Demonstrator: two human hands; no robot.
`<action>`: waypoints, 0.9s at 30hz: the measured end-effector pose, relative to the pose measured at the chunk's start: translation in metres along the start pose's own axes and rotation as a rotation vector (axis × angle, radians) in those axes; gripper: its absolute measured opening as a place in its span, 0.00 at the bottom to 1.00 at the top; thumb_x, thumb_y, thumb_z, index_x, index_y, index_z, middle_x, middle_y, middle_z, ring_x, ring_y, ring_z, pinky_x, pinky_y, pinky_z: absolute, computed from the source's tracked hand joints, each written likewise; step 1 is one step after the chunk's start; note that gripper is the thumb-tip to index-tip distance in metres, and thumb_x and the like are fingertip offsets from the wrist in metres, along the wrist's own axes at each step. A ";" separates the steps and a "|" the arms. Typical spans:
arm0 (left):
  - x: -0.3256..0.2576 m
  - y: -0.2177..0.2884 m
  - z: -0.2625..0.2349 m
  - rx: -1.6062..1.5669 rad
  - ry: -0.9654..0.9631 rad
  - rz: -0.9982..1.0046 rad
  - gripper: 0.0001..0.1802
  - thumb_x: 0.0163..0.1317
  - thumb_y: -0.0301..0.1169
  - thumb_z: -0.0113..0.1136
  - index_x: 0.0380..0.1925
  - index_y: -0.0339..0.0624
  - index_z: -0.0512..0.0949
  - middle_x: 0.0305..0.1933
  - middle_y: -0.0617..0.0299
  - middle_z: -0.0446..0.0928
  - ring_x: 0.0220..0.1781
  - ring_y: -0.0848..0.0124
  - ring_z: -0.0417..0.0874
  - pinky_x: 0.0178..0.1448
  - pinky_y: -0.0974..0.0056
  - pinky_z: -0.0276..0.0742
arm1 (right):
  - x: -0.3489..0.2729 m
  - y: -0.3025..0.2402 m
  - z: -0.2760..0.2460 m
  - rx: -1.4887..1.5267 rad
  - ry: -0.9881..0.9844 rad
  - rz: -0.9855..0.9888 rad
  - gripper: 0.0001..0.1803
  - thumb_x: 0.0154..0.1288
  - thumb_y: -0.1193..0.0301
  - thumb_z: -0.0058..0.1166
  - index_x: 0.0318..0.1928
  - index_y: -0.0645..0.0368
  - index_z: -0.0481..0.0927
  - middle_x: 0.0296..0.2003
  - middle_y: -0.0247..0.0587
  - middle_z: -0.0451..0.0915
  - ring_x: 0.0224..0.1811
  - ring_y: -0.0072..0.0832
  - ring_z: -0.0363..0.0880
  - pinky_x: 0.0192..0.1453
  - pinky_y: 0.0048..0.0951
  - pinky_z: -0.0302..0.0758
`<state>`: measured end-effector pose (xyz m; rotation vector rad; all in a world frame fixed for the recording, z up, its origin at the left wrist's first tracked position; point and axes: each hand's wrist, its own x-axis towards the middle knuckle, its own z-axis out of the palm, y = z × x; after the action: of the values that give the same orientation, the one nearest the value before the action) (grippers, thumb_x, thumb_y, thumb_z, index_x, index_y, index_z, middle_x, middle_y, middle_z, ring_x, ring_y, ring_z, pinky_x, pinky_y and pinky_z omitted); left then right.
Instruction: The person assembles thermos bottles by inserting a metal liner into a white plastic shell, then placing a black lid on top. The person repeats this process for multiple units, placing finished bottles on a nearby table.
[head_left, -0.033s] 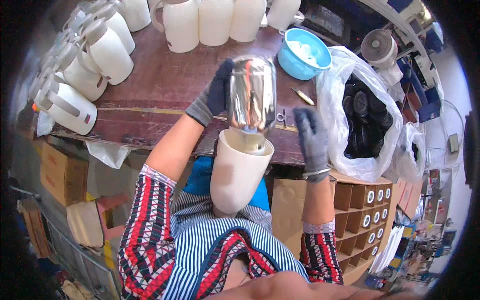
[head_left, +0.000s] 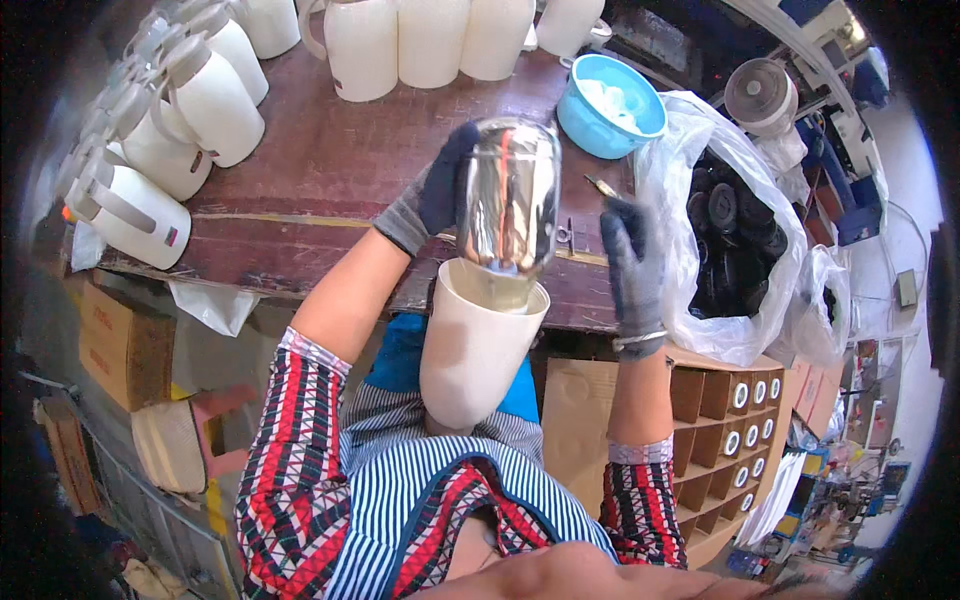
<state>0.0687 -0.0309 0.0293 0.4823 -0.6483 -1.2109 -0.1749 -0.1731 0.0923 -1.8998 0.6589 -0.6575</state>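
My left hand [head_left: 440, 190], in a dark glove with a grey cuff, is closed around the side of a shiny silver vacuum flask liner [head_left: 510, 200]. The liner's narrow neck points down into the open mouth of a white jug body [head_left: 480, 350], which leans against my lap at the table edge. To the right, my gloved right hand [head_left: 632, 270] hovers over the table edge, its fingers stretched out and slightly blurred, holding nothing I can see. Just beyond its fingertips lies a small slim tool [head_left: 601, 186]. A small metal piece [head_left: 566, 236] lies between the liner and that hand.
White jugs [head_left: 215, 105] line the table's left side and far edge. A blue bowl [head_left: 612, 120] holds translucent pieces. Beside it stands a clear plastic bag [head_left: 668, 300] of black round parts. Below right is a divided cardboard box [head_left: 700, 440]; another carton [head_left: 125, 345] sits lower left.
My right hand has moved slightly right and away from me, closer to the slim tool. The liner in my left hand has shifted a little right and down.
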 end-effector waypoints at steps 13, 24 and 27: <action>-0.060 -0.028 0.028 0.446 0.096 -0.143 0.62 0.58 0.60 0.71 0.82 0.41 0.49 0.81 0.52 0.59 0.80 0.60 0.61 0.83 0.54 0.54 | 0.037 -0.004 0.015 0.133 -0.947 0.004 0.68 0.47 0.56 0.83 0.81 0.62 0.52 0.79 0.48 0.57 0.81 0.37 0.57 0.83 0.39 0.54; -0.092 -0.024 0.045 1.146 0.101 0.060 0.60 0.53 0.45 0.82 0.79 0.35 0.55 0.77 0.45 0.64 0.77 0.56 0.68 0.79 0.54 0.65 | -0.002 -0.034 0.035 -0.462 -0.607 -0.089 0.60 0.47 0.46 0.79 0.74 0.64 0.66 0.60 0.59 0.76 0.63 0.49 0.78 0.67 0.43 0.74; -0.082 -0.024 0.025 0.385 0.177 -0.157 0.68 0.43 0.39 0.86 0.80 0.37 0.53 0.79 0.46 0.63 0.78 0.55 0.66 0.81 0.54 0.62 | 0.002 -0.034 0.018 -0.321 -0.697 -0.148 0.58 0.48 0.47 0.79 0.75 0.62 0.66 0.62 0.57 0.75 0.61 0.48 0.78 0.66 0.44 0.74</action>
<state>0.0174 0.0403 0.0158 0.9673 -0.7025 -1.1761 -0.1555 -0.1503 0.1170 -2.3021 0.1774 0.0563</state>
